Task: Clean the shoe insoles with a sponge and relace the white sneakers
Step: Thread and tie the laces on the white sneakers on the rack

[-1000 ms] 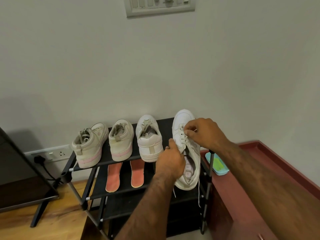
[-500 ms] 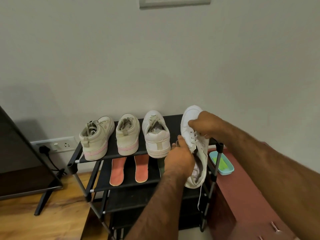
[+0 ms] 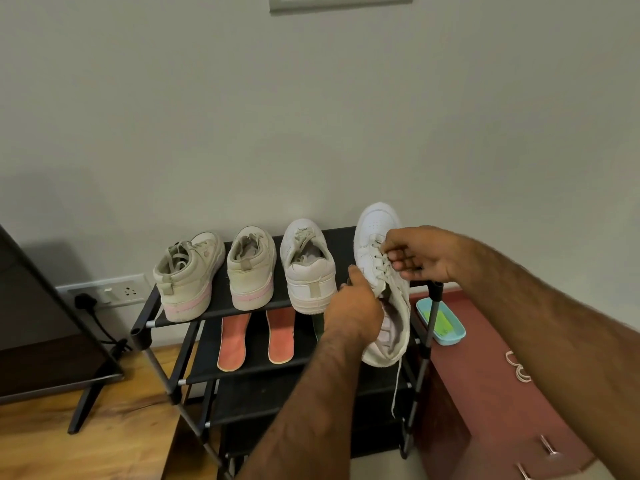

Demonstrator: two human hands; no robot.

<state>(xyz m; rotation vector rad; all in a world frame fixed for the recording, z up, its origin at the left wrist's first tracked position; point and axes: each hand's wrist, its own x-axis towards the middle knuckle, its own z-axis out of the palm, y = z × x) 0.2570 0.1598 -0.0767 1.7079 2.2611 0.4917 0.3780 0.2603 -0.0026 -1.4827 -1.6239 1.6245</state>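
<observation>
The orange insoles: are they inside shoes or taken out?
Out. Both orange insoles lie flat, side by side, on the rack's second shelf, not inside any shoe.

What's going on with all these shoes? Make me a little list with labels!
Left hand: grips the side of the white sneaker
Right hand: pinches its lace near the eyelets
Lace end: hangs loose below the heel
Shoe rack, top shelf: three more shoes
Second shelf: two orange insoles, lying flat
Blue tray: right of the rack, something green inside
</observation>
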